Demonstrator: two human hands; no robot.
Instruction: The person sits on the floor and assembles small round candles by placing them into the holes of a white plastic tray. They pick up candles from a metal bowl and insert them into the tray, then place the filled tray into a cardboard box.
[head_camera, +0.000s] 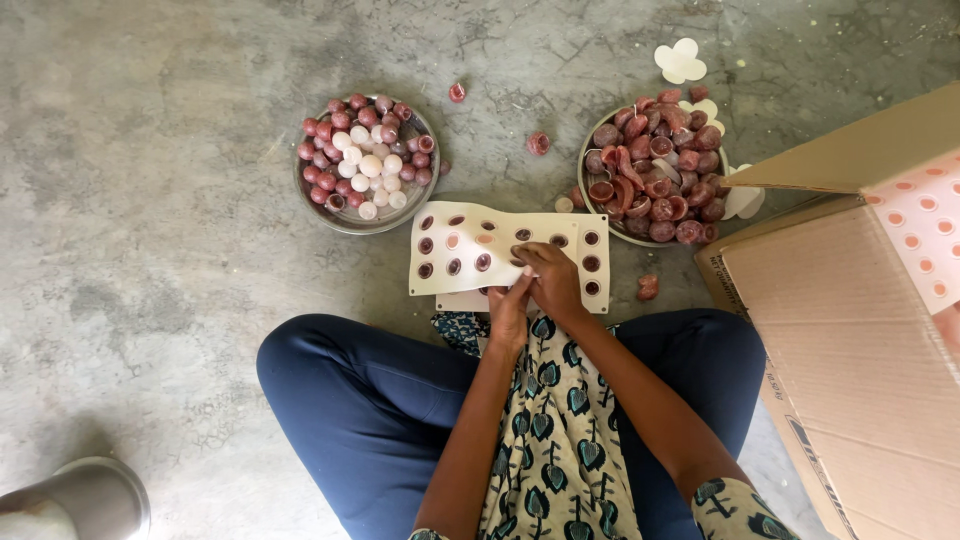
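Head view: a round metal dish (304, 190) on the grey concrete floor (150, 200) holds small dark-red and white cup-shaped pieces (362, 155); a second round metal bowl (584, 165) to its right holds larger dark-red cups and curled peels (655, 170), with a few loose pieces lying between them; an open brown cardboard box (850, 340) stands at the right edge. A cream flexible sheet with rows of round holes (470, 225), several filled with dark-red discs, lies between the two vessels just in front of the crossed knees. The left hand (510, 310) grips the sheet's near edge from below, fingers curled, while the right hand (550, 280) lies on top beside it, fingertips pressed down on the sheet, both touching it and each other.
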